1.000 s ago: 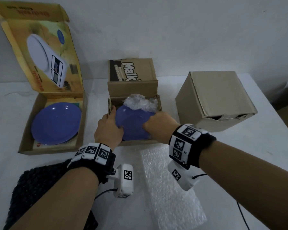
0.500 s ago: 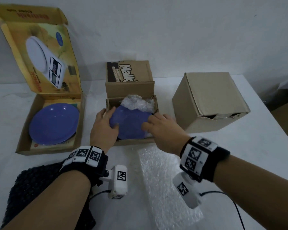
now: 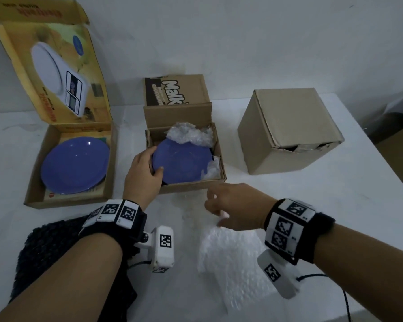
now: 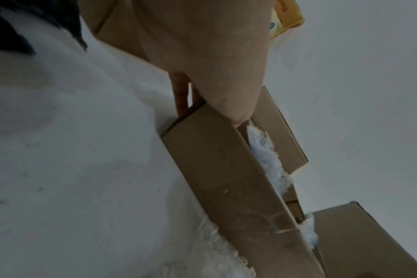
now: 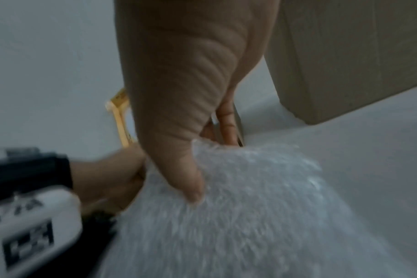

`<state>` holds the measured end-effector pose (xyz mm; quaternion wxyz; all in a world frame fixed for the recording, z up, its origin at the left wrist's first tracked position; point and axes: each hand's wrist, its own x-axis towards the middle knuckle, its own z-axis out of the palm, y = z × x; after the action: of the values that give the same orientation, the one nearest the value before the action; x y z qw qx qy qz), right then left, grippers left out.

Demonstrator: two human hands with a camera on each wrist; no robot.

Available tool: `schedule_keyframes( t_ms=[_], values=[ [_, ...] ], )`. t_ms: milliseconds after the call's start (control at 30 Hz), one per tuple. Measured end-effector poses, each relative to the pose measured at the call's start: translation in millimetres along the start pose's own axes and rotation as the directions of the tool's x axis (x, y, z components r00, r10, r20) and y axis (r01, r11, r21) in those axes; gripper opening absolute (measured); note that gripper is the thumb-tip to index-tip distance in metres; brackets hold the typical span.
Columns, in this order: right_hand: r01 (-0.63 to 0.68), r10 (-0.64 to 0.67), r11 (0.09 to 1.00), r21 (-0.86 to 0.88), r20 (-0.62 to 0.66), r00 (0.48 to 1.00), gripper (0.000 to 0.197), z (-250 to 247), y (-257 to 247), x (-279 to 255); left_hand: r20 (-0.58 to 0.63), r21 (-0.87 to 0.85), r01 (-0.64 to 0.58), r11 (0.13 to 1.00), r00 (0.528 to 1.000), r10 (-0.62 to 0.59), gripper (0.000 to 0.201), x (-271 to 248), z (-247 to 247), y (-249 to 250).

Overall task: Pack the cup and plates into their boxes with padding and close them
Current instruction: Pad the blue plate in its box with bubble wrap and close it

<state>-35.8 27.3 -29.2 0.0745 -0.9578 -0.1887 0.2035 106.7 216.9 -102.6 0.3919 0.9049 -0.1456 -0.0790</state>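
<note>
Head view. White table (image 3: 335, 205). Far left: yellow box (image 3: 56, 187), lid standing open, a blue plate (image 3: 75, 165) lying flat inside it. Centre: small box (image 3: 191, 182), rear flap up, printed flap behind it. A second blue plate (image 3: 182, 162) sits in it face up, slightly tilted, far rim tucked under crumpled wrap (image 3: 189, 135); more wrap shows at the right wall. Right: plain closed box (image 3: 289, 129), well apart from the small box. Near left: dark knitted mat (image 3: 44, 247). Near centre: bubble sheet (image 3: 230, 259), long axis running from the small box toward the camera.

Left hand (image 3: 142, 175) at the small box's near-left corner, thumb on the plate's top, fingers curled on its left rim: it grips the plate. Right hand (image 3: 235, 208) is over the far end of the sheet, in front of the small box, fingers spread loosely.

Left wrist view. Left hand (image 4: 202, 65) over the box corner; one finger runs down the outside wall, the thumb goes inside. Small box (image 4: 226, 178) fills the frame diagonally, wrap (image 4: 267, 159) along its inner edge. Plate hidden.

Right wrist view, blurred. Right hand (image 5: 186, 94): thumb pressing on the sheet (image 5: 238, 216), fingers behind its edge, a pinch. Closed box (image 5: 357, 56) beyond; the left wrist band sits at lower left.
</note>
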Motion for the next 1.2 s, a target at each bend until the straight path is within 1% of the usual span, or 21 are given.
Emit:
schedule_keyframes(
  t_ms=[67, 100, 133, 167, 200, 267, 300, 333, 400, 467, 533, 600, 633, 700, 767, 833, 900, 1000, 1067, 1133, 1200],
  values=[
    [-0.044, 0.045, 0.998, 0.052, -0.021, 0.999, 0.014, -17.8, 6.4, -2.4, 0.008, -0.043, -0.014, 0.999, 1.0, 0.014, 0.056, -0.7, -2.6, -1.1],
    [-0.081, 0.089, 0.99, 0.112, -0.071, 0.993, 0.019, -28.2, 10.1, -2.5, 0.006, -0.075, -0.012, 0.997, 1.0, 0.012, 0.056, -1.0, -4.2, -0.6],
    [-0.122, 0.152, 0.975, 0.185, -0.157, 0.976, 0.023, -38.0, 14.7, -1.7, -0.007, -0.113, -0.008, 0.994, 1.0, 0.007, 0.054, -1.2, -5.5, -0.3],
    [-0.152, 0.227, 0.953, 0.262, -0.283, 0.932, 0.024, -47.5, 19.4, 0.8, -0.022, -0.154, 0.01, 0.988, 1.0, -0.013, 0.052, -1.2, -7.2, 0.4],
    [-0.182, 0.316, 0.926, 0.33, -0.418, 0.852, 0.021, -55.7, 23.2, 5.0, -0.041, -0.207, 0.032, 0.978, 0.998, -0.041, 0.049, -0.7, -8.9, 1.5],
    [-0.209, 0.457, 0.877, 0.433, -0.618, 0.64, 0.017, -65.7, 25.8, 17.5, -0.052, -0.315, 0.102, 0.944, 0.991, -0.124, 0.045, 2.2, -12.5, 4.9],
    [-0.214, 0.488, 0.863, 0.457, -0.648, 0.585, 0.016, -66.9, 23.9, 25.6, -0.046, -0.328, 0.146, 0.934, 0.984, -0.169, 0.044, 4.4, -14.0, 6.3],
    [-0.231, 0.501, 0.855, 0.463, -0.629, 0.594, 0.023, -66.5, 18.8, 34.4, -0.04, -0.327, 0.171, 0.929, 0.98, -0.195, 0.042, 7.8, -14.9, 5.7],
    [-0.268, 0.483, 0.85, 0.453, -0.47, 0.739, 0.047, -57.4, 3.1, 52.6, -0.001, -0.333, 0.221, 0.917, 0.972, -0.235, 0.04, 15.3, -17.3, 4.3],
    [-0.312, 0.439, 0.849, 0.428, -0.239, 0.866, 0.059, -44.7, -16.2, 71.0, 0.06, -0.311, 0.272, 0.911, 0.962, -0.267, 0.035, 25.9, -21.1, 1.1],
    [-0.313, 0.369, 0.874, 0.371, -0.09, 0.925, 0.059, -31.0, -31.6, 87.2, 0.164, -0.216, 0.296, 0.931, 0.95, -0.264, 0.029, 33.2, -24.5, -0.5],
    [-0.262, 0.323, 0.874, 0.408, -0.087, 0.942, 0.05, -23.4, -41.2, 97.4, 0.204, -0.139, 0.284, 0.949, 0.945, -0.254, 0.018, 38.8, -27.9, 3.4],
    [-0.253, 0.333, 0.853, 0.456, -0.102, 0.937, 0.045, -22.1, -43.0, 100.7, 0.218, -0.158, 0.29, 0.944, 0.943, -0.253, 0.019, 39.8, -28.9, 4.2],
    [-0.28, 0.376, 0.824, 0.493, -0.106, 0.921, 0.038, -21.9, -42.9, 106.4, 0.235, -0.253, 0.331, 0.909, 0.933, -0.274, 0.032, 41.0, -32.5, 6.1],
    [-0.292, 0.381, 0.841, 0.455, -0.117, 0.917, 0.031, -23.5, -41.3, 110.9, 0.248, -0.277, 0.352, 0.894, 0.925, -0.288, 0.04, 44.5, -32.0, 3.5],
    [-0.287, 0.341, 0.894, 0.344, -0.106, 0.934, 0.027, -25.1, -38.8, 113.2, 0.267, -0.252, 0.34, 0.906, 0.924, -0.273, 0.043, 47.2, -32.4, 4.5],
    [-0.272, 0.281, 0.945, 0.179, -0.024, 0.959, 0.034, -24.7, -36.3, 112.8, 0.291, -0.259, 0.35, 0.9, 0.917, -0.273, 0.045, 50.1, -31.6, 4.3],
    [-0.275, 0.278, 0.96, -0.048, 0.059, 0.959, 0.04, -28.4, -39.1, 114.0, 0.323, -0.25, 0.379, 0.891, 0.9, -0.292, 0.049, 51.0, -30.2, 3.9],
    [-0.254, 0.272, 0.952, -0.168, 0.095, 0.957, 0.036, -31.6, -44.8, 120.1, 0.321, -0.218, 0.372, 0.902, 0.9, -0.294, 0.05, 50.9, -31.6, 5.5],
    [-0.234, 0.259, 0.948, -0.214, 0.097, 0.961, 0.037, -35.8, -49.0, 125.9, 0.329, -0.208, 0.35, 0.913, 0.904, -0.272, 0.051, 50.0, -32.9, 6.4],
    [-0.263, 0.272, 0.953, -0.153, 0.043, 0.961, 0.037, -39.4, -44.9, 127.1, 0.34, -0.228, 0.34, 0.912, 0.906, -0.253, 0.051, 49.2, -33.0, 4.9]
  ],
)
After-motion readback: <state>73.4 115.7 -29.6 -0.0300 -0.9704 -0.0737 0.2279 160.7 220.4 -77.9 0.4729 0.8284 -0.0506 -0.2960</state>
